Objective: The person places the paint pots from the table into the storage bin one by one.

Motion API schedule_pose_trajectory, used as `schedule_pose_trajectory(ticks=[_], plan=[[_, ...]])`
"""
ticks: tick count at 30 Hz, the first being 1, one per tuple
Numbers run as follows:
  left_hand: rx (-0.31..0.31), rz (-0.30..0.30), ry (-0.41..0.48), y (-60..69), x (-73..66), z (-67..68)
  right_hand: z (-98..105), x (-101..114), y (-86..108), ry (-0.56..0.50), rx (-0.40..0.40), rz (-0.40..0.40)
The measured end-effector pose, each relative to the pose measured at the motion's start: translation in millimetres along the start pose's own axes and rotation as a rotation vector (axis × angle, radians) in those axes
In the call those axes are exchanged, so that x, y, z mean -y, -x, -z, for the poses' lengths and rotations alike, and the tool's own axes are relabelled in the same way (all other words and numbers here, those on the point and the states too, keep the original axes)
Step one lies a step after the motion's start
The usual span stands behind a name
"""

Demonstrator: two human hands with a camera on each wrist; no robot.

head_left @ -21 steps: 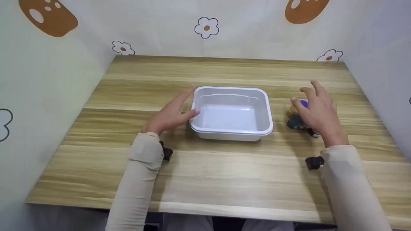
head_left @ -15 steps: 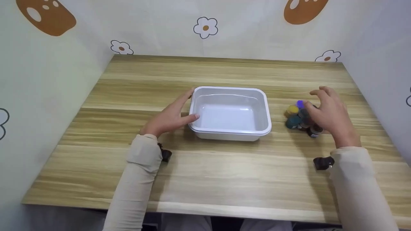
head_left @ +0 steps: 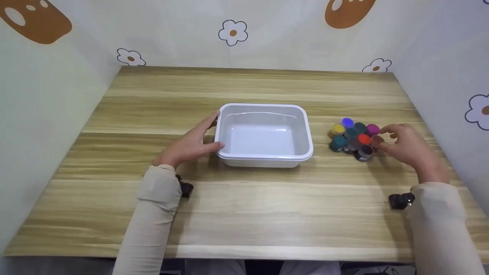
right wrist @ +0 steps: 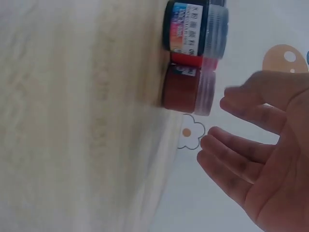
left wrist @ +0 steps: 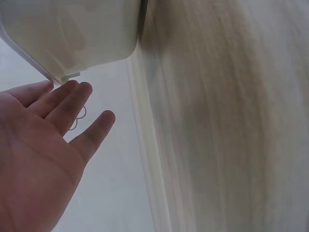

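Note:
A white rectangular plastic basin (head_left: 263, 162) stands mid-table. At its left side my left hand (head_left: 187, 147) rests against the rim, thumb over the edge. Outstretched fingers of that hand meet the basin (left wrist: 82, 34) at the rim in the left wrist view. Several small paint jars with coloured lids stand upright in a cluster to the right. My right hand (head_left: 410, 147) is beside the brown jar (head_left: 377, 141) at the cluster's right edge. In the right wrist view its loosely bent fingers sit apart from the brown jar (right wrist: 181, 89), holding nothing.
Within the cluster are a yellow-lidded jar (head_left: 337, 130), a purple-blue one (head_left: 347, 122), a magenta one (head_left: 373, 129) and a red one (head_left: 363, 139). The wood-grain table (head_left: 244, 214) meets a flower-patterned backdrop (head_left: 183, 38).
My right hand has moved right and toward me, from over the jars to their right side, uncovering them. My left hand stays at the basin's rim. The head view has shifted slightly right.

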State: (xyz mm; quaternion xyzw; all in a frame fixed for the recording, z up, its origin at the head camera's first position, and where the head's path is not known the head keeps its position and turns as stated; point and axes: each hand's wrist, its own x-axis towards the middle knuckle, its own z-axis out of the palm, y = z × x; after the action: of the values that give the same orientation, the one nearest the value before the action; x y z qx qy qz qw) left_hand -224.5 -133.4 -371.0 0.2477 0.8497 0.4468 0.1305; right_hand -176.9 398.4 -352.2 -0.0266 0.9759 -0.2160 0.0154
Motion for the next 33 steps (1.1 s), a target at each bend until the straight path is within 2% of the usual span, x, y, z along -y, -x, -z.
schedule_pose_trajectory(ticks=[5,13,21,27,33], plan=[[0.018,0.034,0.031,2.1,1.5,0.7,-6,-1,-2.1,-0.049,0.033,-0.002],[0.021,0.024,0.054,1.6,2.3,-1.5,-7,-3,-0.9,-0.078,0.041,-0.041],[0.025,0.038,0.084,-0.7,2.7,-2.5,-1,-2,4.5,-0.031,-0.017,0.004],[0.022,0.057,0.083,1.0,2.8,-0.8,8,11,3.2,-0.013,-0.067,0.026],[0.021,0.041,0.101,0.9,3.1,-0.9,16,41,-0.5,0.021,-0.129,0.045]])
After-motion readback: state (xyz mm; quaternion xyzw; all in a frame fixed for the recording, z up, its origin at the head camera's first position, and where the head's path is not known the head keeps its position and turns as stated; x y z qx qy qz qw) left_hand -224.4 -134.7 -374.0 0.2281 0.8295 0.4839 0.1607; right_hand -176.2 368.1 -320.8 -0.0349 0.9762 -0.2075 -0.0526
